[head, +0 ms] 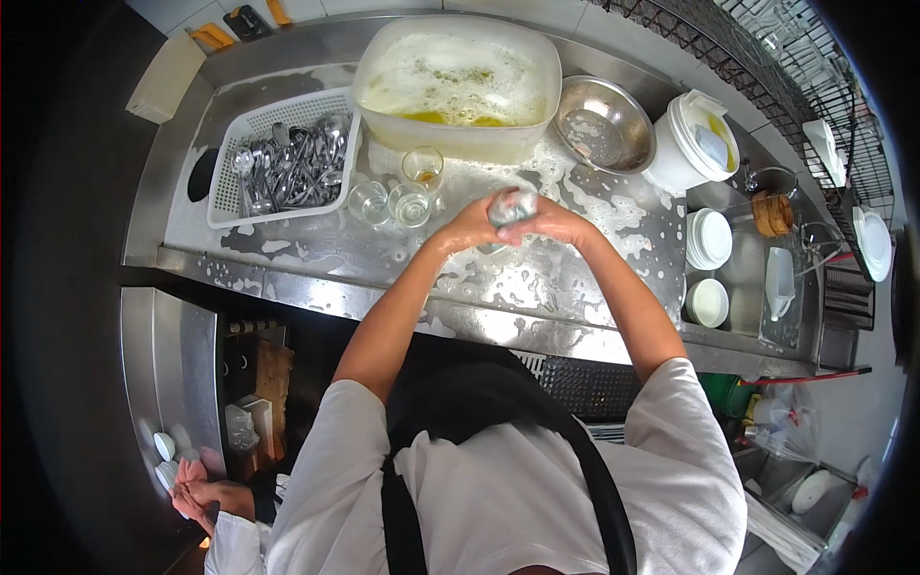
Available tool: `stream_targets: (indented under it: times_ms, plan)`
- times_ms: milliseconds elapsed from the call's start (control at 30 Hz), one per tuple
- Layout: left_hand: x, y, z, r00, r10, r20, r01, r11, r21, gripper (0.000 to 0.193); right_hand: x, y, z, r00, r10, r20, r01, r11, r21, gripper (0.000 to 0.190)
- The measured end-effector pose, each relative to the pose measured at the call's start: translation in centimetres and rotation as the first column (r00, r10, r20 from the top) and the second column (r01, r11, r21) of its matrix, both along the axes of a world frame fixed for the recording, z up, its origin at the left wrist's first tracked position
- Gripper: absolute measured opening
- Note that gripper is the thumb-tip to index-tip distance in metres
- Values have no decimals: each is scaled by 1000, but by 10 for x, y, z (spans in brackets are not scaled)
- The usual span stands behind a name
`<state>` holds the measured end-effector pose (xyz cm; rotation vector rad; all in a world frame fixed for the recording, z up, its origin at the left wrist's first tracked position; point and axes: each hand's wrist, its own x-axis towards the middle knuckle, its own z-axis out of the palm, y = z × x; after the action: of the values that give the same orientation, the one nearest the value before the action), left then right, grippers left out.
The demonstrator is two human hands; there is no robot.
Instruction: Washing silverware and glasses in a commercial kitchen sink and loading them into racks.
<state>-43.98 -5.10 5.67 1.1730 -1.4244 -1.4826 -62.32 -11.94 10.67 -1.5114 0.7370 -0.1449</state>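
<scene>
My left hand [468, 224] and my right hand [552, 221] meet over the wet steel counter [345, 251]. Between them is a soapy, whitish-green object [512, 207], possibly a drinking glass with a scrubbing pad; suds and fingers partly hide it. Both hands have their fingers curled around it. To the left of my left hand stand three clear drinking glasses: one [369, 203] at the left, one [410, 205] beside it, and one [422, 167] behind with some amber liquid at its bottom. A large plastic tub [460, 140] of foamy yellowish water sits just beyond my hands.
At the left, a white perforated basket [219, 194] holds many metal utensils. A steel bowl [604, 126] and a white bucket [686, 144] stand back right. Stacked white dishes [710, 238] sit in the right-hand sink [744, 287]. Another person's hands [198, 492] work at lower left.
</scene>
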Motion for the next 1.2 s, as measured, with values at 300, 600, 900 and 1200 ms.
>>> stream_targets:
  times_ms: [300, 600, 900, 1200]
  plan:
    - [20, 82, 7, 310, 747, 588, -390, 664, -638, 58, -23, -5, 4, 862, -261, -435, -196, 620, -760, 35]
    - [56, 70, -28, 188, 641, 744, -508, 712, -485, 48, -34, 33, 41, 812, -572, 115, 577, 759, -301, 36]
    - [59, 19, -8, 608, 790, 82, -788, 587, 188, 56, -40, 102, -19, 806, -591, 31, 592, 803, -71, 35]
    - [65, 7, 45, 464, 726, -508, -268, 662, 700, 60, -34, 100, 7, 608, -756, 243, 707, 655, 266, 25]
